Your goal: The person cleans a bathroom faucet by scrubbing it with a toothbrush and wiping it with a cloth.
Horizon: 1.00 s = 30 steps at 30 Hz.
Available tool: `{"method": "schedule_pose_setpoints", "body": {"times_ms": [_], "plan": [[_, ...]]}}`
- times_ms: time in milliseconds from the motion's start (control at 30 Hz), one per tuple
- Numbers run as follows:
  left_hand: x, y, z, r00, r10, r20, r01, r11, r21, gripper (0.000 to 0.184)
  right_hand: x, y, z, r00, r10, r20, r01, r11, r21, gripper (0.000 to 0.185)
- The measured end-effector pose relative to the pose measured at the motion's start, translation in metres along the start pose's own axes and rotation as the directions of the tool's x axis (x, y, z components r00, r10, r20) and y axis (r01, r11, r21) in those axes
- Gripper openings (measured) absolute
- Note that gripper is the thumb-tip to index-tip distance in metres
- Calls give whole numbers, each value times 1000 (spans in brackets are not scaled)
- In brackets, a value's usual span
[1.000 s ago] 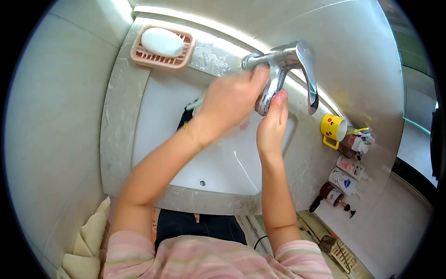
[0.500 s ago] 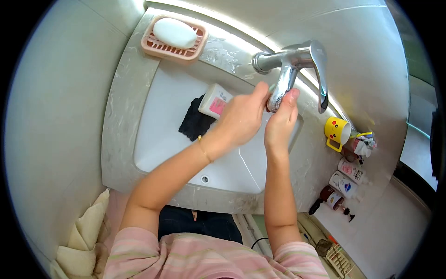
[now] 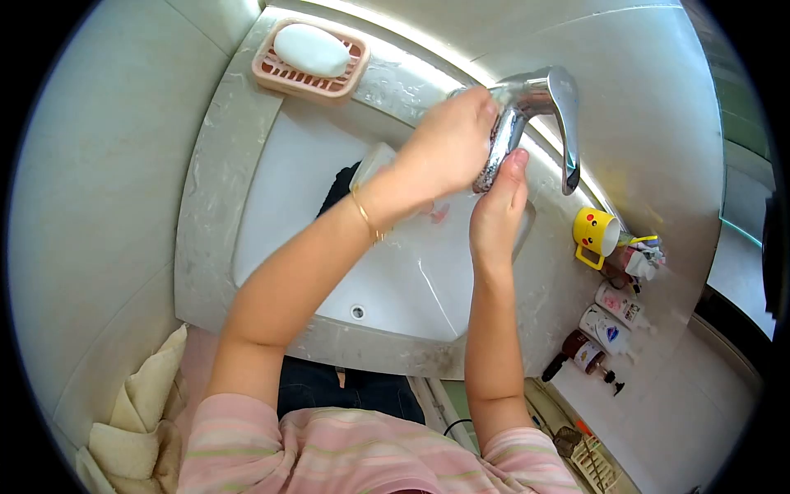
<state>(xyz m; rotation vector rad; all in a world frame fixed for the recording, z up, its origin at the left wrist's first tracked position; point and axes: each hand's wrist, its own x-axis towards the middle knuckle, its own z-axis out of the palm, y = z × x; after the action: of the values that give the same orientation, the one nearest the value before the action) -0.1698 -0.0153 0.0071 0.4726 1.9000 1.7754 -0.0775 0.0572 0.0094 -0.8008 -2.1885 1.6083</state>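
Observation:
My left hand (image 3: 451,146) is closed against the side of the chrome faucet (image 3: 512,132), its fingers curled under and hidden. Whatever it may hold cannot be made out. My right hand (image 3: 498,210) grips the tip of the spout from below, thumb along its side. Droplets or suds speckle the spout's end. Beneath my left wrist, a white bottle (image 3: 372,160) with a pump lies in the white sink (image 3: 288,239). Partly covered by it and my forearm is a black cloth (image 3: 337,191).
A pink soap dish (image 3: 309,86) holding a white soap bar (image 3: 311,50) sits at the counter's back left. Along the right stand a yellow mug (image 3: 594,234), a white bottle (image 3: 605,328) and a dark red pump bottle (image 3: 584,351). Folded cream fabric (image 3: 136,412) is at lower left.
My left hand has moved up and forward along the spout, toward the faucet's base. My right hand stays at the spout tip.

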Motion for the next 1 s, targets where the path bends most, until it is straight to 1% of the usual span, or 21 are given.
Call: {"method": "schedule_pose_setpoints", "body": {"times_ms": [33, 67, 100, 167, 200, 233, 300, 333, 367, 433, 467, 533, 567, 633, 667, 700, 733, 833, 900, 967, 1000], "plan": [[5, 2, -2, 1000, -6, 7, 6, 1000, -14, 30, -1, 1, -1, 1000, 0, 0, 0, 1000, -1, 51], [-4, 4, -1, 998, -50, 26, 51, 999, -14, 32, -1, 2, -1, 1000, 9, 8, -9, 1000, 23, 52], [-14, 2, -2, 999, -48, 15, 48, 999, -9, 32, 0, 3, 0, 1000, 13, 20, -14, 999, 51, 52], [-25, -9, -1, 969, -197, 150, 214, 971, -105, 31, 3, 5, 2, 1000, -6, 13, 5, 999, 35, 53], [-18, -6, -4, 971, -185, 154, 188, 982, -8, 29, 2, 5, 0, 1000, -11, 2, 11, 1000, 7, 54], [-10, -3, -7, 970, -189, 152, 193, 981, -15, 29, -1, 2, -1, 1000, -8, 7, 8, 1000, 0, 54], [8, 0, -15, 917, -192, 348, 192, 981, 37, 28, -1, -6, 3, 995, 95, -19, -94, 995, 12, 52], [10, -2, -16, 935, -121, 333, 113, 993, 43, 28, -1, -6, 3, 996, 93, -14, -93, 996, 9, 52], [8, -4, -19, 937, -122, 328, 115, 993, 40, 28, -1, -6, 2, 996, 91, -9, -90, 996, 5, 53], [1, 8, -36, 847, -195, 494, 155, 980, 121, 27, -2, -7, 1, 996, 88, 1, -88, 996, 6, 54], [3, 14, -43, 848, -194, 493, 152, 980, 124, 27, -3, -9, 2, 994, 109, -2, -109, 994, -14, 55], [15, 21, -51, 823, -329, 464, 306, 944, 126, 25, -2, -9, -2, 991, 131, -17, -131, 991, -38, 56], [29, 20, -51, 829, -302, 471, 240, 952, 188, 22, -2, -5, -4, 993, 115, 7, -114, 992, -47, 57], [35, 37, -48, 763, -341, 549, 199, 932, 303, 22, 0, -1, -9, 995, 96, 32, -94, 994, -55, 59], [33, 37, -51, 764, -342, 548, 199, 932, 303, 22, 0, -1, -12, 994, 88, 70, -84, 995, -50, 59], [28, 35, -57, 747, -370, 553, 250, 926, 281, 23, 0, -1, -14, 991, 79, 108, -75, 996, -43, 59], [27, 35, -59, 728, -394, 560, 295, 919, 262, 23, 0, 2, -15, 991, 76, 106, -73, 997, -40, 59], [36, 38, -52, 744, -412, 526, 294, 909, 297, 23, -5, 8, -15, 991, 129, 45, -128, 991, -44, 60], [48, 39, -47, 735, -388, 556, 256, 918, 303, 21, -4, 10, -11, 993, 110, 33, -111, 993, 42, 61], [53, 33, -47, 654, -385, 651, 311, 921, 233, 21, -6, 9, -18, 994, 106, 24, -106, 994, 16, 62], [42, 44, -52, 655, -444, 611, 327, 896, 300, 20, -5, 9, -22, 995, 94, 17, -94, 996, -7, 64]]}}
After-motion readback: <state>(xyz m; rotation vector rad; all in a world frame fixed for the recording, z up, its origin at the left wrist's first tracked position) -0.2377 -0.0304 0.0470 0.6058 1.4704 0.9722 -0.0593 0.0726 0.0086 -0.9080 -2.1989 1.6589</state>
